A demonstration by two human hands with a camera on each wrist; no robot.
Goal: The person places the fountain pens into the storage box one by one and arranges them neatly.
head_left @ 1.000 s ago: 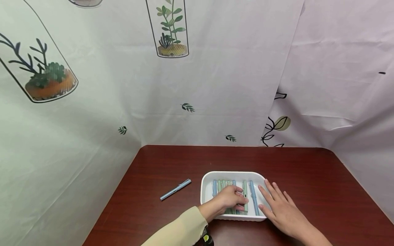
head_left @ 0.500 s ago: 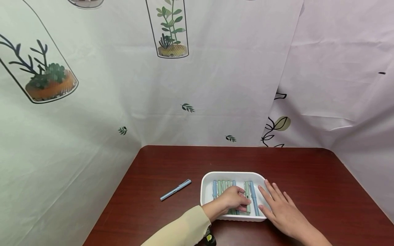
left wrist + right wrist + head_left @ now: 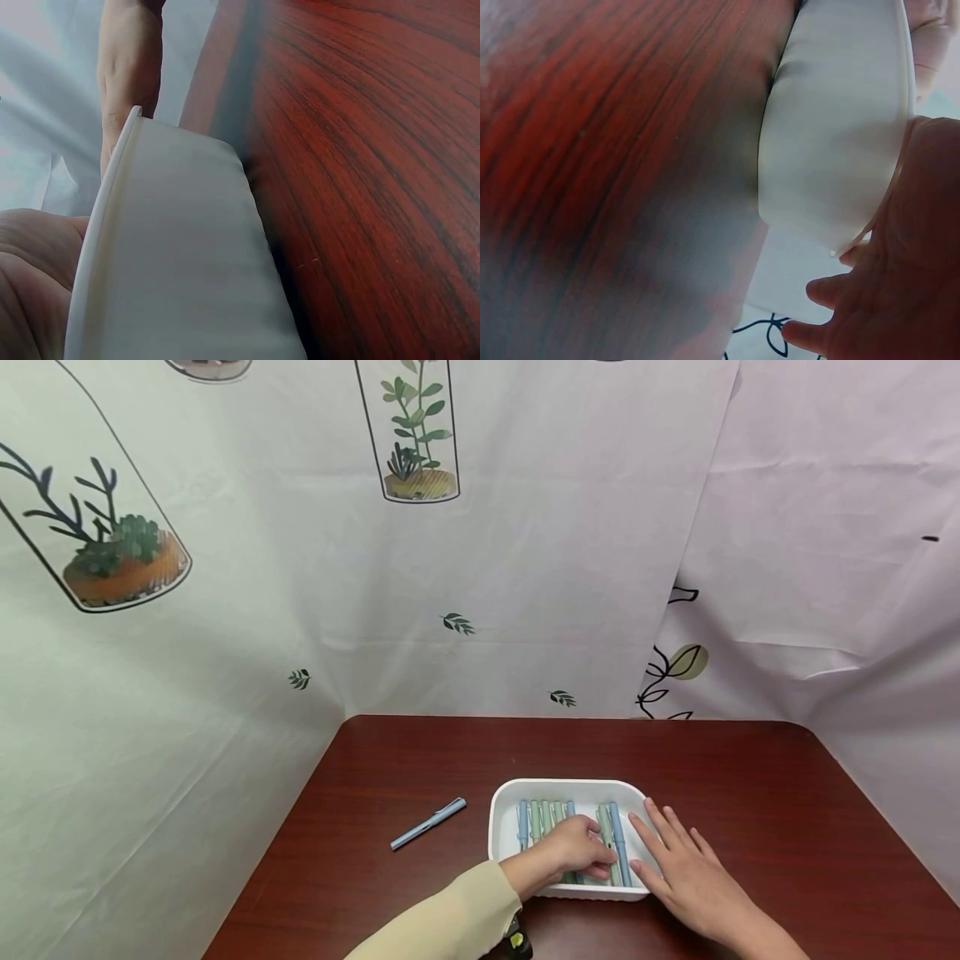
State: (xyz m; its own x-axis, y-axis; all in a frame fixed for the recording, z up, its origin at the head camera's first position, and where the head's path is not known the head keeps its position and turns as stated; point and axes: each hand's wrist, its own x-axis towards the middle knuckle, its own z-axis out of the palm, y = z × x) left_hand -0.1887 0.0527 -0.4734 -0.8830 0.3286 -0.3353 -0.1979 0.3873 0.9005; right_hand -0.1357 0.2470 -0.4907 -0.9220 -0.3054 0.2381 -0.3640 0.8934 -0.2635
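A white tray (image 3: 504, 792) on the table holds a row of pens with clips, some light green and some blue. My left hand (image 3: 573, 846) reaches into it from the front left and pinches a green pen (image 3: 604, 820) near its lower half. Right beside that pen, on its right, lies a blue pen (image 3: 619, 843). The hand hides the lower parts of several pens left of it. My right hand (image 3: 693, 881), fingers straight and spread, rests at the tray's right rim. Both wrist views show mainly the tray's outer wall (image 3: 187, 247), with the pens hidden.
Another blue pen (image 3: 427, 823) lies slanted on the dark red wooden table (image 3: 420, 752), left of the tray. Behind the table hangs a pale cloth (image 3: 525, 568) printed with plants. A dark object (image 3: 517, 941) shows by the left sleeve.
My left hand has moved a little to the right inside the tray. The green pen has shifted right with it, up close to the blue pen. My right hand stays put.
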